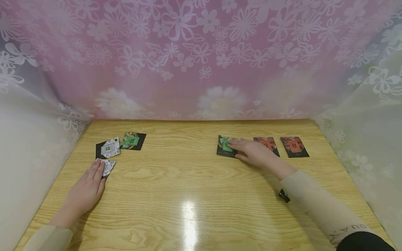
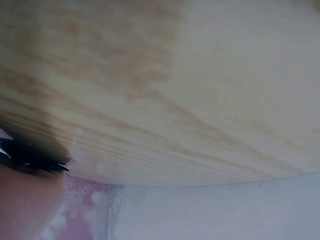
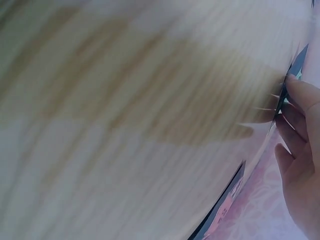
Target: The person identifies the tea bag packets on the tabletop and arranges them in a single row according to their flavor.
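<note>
My left hand (image 1: 84, 190) lies with straight fingers over a white patterned packet with a black end (image 1: 109, 168), covering part of it. Just beyond it are a similar white packet (image 1: 108, 148) and a black packet with a green label (image 1: 134, 141). On the right, the fingers of my right hand (image 1: 251, 151) rest, extended, on another green-labelled packet (image 1: 223, 147). The right wrist view shows those fingertips against the thin packet (image 3: 299, 62). My right wrist partly hides a red-labelled packet (image 1: 263, 142); a second red-labelled packet (image 1: 294, 147) lies beside it.
A small black object (image 1: 284, 196) lies by the right sleeve on the wooden table (image 1: 163, 195). Flowered pink cloth (image 1: 201, 69) hangs along the back edge, with pale cloth (image 1: 370, 139) at both sides.
</note>
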The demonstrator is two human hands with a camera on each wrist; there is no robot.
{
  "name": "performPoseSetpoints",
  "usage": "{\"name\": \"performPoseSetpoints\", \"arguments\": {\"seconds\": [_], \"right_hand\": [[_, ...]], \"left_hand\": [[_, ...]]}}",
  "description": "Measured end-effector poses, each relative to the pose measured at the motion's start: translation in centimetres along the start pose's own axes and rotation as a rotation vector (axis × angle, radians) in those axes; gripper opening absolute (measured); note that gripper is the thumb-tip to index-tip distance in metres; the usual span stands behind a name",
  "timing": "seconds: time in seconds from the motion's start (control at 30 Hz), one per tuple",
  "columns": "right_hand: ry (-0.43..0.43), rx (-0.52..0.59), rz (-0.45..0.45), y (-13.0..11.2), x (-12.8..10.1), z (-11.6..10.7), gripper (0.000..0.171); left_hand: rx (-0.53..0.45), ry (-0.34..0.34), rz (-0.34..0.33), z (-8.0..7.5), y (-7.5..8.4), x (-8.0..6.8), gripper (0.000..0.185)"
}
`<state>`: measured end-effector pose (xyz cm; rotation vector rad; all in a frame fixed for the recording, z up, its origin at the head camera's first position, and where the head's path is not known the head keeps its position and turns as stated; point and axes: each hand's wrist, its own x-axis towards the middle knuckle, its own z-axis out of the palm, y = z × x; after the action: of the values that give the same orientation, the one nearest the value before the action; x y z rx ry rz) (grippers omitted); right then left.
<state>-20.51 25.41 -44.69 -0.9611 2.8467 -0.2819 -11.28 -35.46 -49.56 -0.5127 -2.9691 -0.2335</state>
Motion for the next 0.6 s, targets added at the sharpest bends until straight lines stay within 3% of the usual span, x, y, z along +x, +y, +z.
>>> {"name": "performPoseSetpoints", "arguments": {"seconds": [0.6], "right_hand": [[-0.002, -0.091, -0.083, 1.7, -1.5, -0.3, 0.052]], "left_hand": [[-0.005, -0.011, -0.007, -0.1, -0.1, 0.1, 0.063]]}}
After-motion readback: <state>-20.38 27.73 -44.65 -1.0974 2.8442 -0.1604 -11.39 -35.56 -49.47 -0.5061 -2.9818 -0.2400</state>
